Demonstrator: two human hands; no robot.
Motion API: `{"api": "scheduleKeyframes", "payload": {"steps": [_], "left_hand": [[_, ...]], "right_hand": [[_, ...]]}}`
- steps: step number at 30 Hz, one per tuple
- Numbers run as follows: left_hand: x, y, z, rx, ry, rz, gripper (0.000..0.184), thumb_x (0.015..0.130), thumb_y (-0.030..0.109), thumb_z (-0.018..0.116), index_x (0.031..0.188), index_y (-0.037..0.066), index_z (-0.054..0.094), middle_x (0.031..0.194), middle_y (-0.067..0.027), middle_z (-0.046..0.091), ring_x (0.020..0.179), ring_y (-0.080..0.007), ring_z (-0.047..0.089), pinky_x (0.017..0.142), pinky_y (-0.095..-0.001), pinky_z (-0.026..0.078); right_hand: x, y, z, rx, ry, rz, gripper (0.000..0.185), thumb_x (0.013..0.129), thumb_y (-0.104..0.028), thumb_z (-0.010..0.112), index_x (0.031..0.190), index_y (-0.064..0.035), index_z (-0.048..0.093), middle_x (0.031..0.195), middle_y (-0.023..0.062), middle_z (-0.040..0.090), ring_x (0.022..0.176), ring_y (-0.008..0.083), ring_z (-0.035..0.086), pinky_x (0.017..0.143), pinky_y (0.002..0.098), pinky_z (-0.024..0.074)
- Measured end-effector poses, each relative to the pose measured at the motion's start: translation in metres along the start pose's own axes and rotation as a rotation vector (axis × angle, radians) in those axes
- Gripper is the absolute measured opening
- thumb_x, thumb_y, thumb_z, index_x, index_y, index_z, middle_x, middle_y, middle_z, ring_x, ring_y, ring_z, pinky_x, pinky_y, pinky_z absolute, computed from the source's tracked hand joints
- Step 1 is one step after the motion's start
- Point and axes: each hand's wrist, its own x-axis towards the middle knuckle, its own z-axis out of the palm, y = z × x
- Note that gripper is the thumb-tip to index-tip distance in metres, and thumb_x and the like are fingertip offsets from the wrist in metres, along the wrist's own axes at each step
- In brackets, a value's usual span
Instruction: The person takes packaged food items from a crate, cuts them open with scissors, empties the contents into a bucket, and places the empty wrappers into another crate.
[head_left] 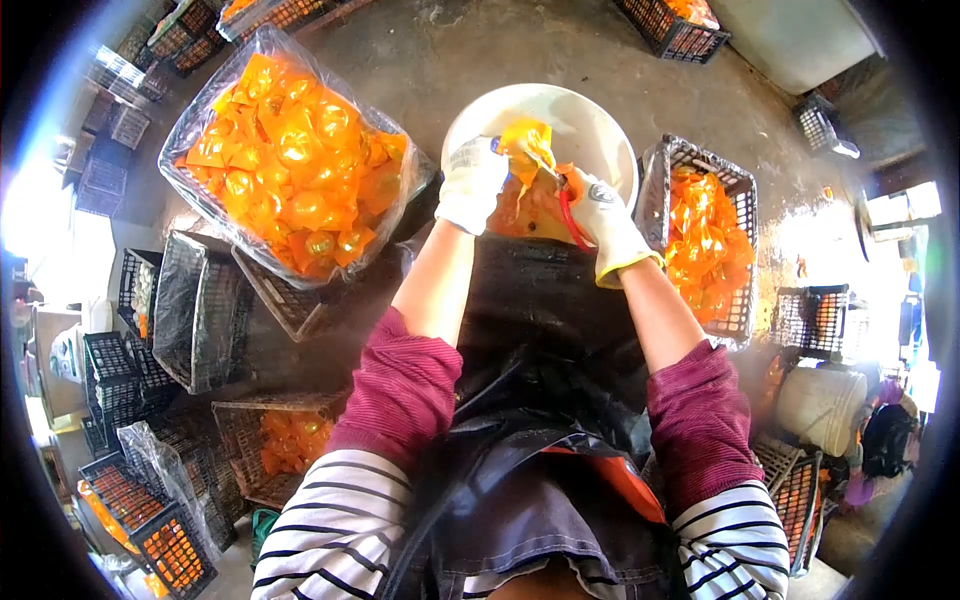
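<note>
My left hand (474, 184), in a white glove, is closed on an orange-yellow plastic packet (525, 140) above a white basin (590, 108). My right hand (603, 212), gloved too with a yellow cuff, grips red-handled cutters (570, 212). Their blade end reaches toward the packet; whether it touches the plastic I cannot tell. Orange material lies low in the basin, partly hidden by my hands. To the left, a crate lined with clear plastic (385, 240) is heaped with shiny orange packets (295, 145). More orange plastic (708, 240) fills a black crate (742, 190) on the right.
Several dark crates stand at the left, among them a plastic-lined one (200, 310) and one with orange pieces (235, 440). A crate (680, 40) sits at the far right on the wet concrete floor (440, 50). White buckets (822, 405) stand at the right.
</note>
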Motion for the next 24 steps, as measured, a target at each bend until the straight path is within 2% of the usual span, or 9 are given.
{"api": "scheduleKeyframes", "payload": {"steps": [3, 6, 9, 10, 12, 14, 17, 21, 24], "left_hand": [[0.006, -0.011, 0.01, -0.061, 0.122, 0.085, 0.027, 0.089, 0.024, 0.051, 0.108, 0.007, 0.061, 0.096, -0.0149, 0.065, 0.088, -0.0297, 0.063, 0.075, -0.0375, 0.051], [0.026, -0.034, 0.024, 0.066, 0.376, 0.36, 0.026, 0.089, 0.019, 0.049, 0.106, 0.005, 0.063, 0.082, -0.0087, 0.065, 0.068, -0.0191, 0.063, 0.062, -0.0313, 0.049], [0.04, -0.035, 0.034, -0.94, 0.091, 0.056, 0.023, 0.088, 0.012, 0.054, 0.109, 0.006, 0.063, 0.086, -0.0042, 0.065, 0.074, -0.0188, 0.063, 0.064, -0.0293, 0.051], [0.046, -0.04, 0.039, -1.385, -0.076, -0.143, 0.039, 0.085, 0.024, 0.065, 0.115, -0.001, 0.058, 0.097, -0.0157, 0.064, 0.088, -0.0282, 0.063, 0.078, -0.0359, 0.052], [0.047, -0.033, 0.054, -1.243, 0.045, 0.369, 0.043, 0.085, 0.028, 0.067, 0.116, 0.0, 0.057, 0.101, -0.0138, 0.063, 0.09, -0.027, 0.062, 0.079, -0.0344, 0.052], [0.039, -0.029, 0.039, 0.064, 0.407, 0.81, 0.044, 0.087, 0.03, 0.068, 0.119, 0.001, 0.057, 0.11, -0.0097, 0.061, 0.097, -0.0227, 0.06, 0.076, -0.0324, 0.053], [0.037, -0.017, 0.043, -1.275, -0.212, -0.009, 0.043, 0.091, 0.031, 0.063, 0.123, 0.004, 0.055, 0.113, -0.0095, 0.061, 0.098, -0.0218, 0.06, 0.075, -0.0328, 0.054], [0.029, -0.014, 0.04, -1.109, -0.055, -0.03, 0.033, 0.093, 0.027, 0.061, 0.116, 0.003, 0.063, 0.1, -0.0079, 0.066, 0.09, -0.0182, 0.062, 0.074, -0.0282, 0.053], [0.02, -0.001, 0.028, -0.886, 0.01, -0.097, 0.028, 0.09, 0.021, 0.065, 0.11, 0.002, 0.065, 0.097, -0.0058, 0.067, 0.087, -0.0151, 0.062, 0.074, -0.0259, 0.051]], "right_hand": [[-0.002, -0.001, -0.003, 0.009, -0.048, 0.011, 0.027, 0.092, -0.022, 0.058, 0.115, -0.0088, 0.062, 0.088, 0.0114, 0.067, 0.081, 0.018, 0.065, 0.062, 0.0297, 0.0494], [-0.005, -0.011, -0.008, 0.426, -0.178, 0.232, 0.028, 0.093, -0.021, 0.055, 0.118, -0.0086, 0.061, 0.093, 0.0097, 0.068, 0.077, 0.0175, 0.066, 0.056, 0.0264, 0.0484], [-0.003, -0.008, 0.003, 1.085, -0.137, 0.401, 0.03, 0.095, -0.019, 0.052, 0.121, -0.0084, 0.06, 0.1, 0.0073, 0.068, 0.07, 0.0162, 0.065, 0.05, 0.0221, 0.0465], [-0.002, -0.004, 0.002, 1.097, -0.185, 0.418, 0.03, 0.096, -0.019, 0.05, 0.123, -0.0071, 0.059, 0.101, 0.007, 0.067, 0.069, 0.0161, 0.065, 0.05, 0.0219, 0.0468], [-0.001, -0.007, -0.012, 1.119, -0.285, 0.453, 0.032, 0.098, -0.018, 0.047, 0.125, -0.0044, 0.058, 0.104, 0.0065, 0.067, 0.069, 0.0159, 0.064, 0.05, 0.0213, 0.0473], [-0.002, -0.018, -0.019, 1.067, -0.306, 0.456, 0.033, 0.098, -0.017, 0.046, 0.127, -0.0036, 0.055, 0.108, 0.0073, 0.065, 0.078, 0.016, 0.065, 0.057, 0.0219, 0.0508], [0.008, 0.019, 0.021, 1.284, -0.265, 0.536, 0.036, 0.1, -0.019, 0.042, 0.13, -0.0024, 0.052, 0.116, 0.0094, 0.062, 0.093, 0.0165, 0.064, 0.072, 0.0234, 0.0534], [0.0, -0.009, 0.002, 1.108, -0.241, 0.411, 0.037, 0.101, -0.016, 0.037, 0.131, -0.0004, 0.05, 0.124, 0.0124, 0.058, 0.107, 0.0182, 0.06, 0.09, 0.0255, 0.0501], [0.001, -0.003, 0.007, 1.306, -0.218, 0.525, 0.037, 0.1, -0.011, 0.033, 0.131, 0.0017, 0.049, 0.124, 0.0127, 0.057, 0.11, 0.019, 0.058, 0.094, 0.0274, 0.0487]]}}
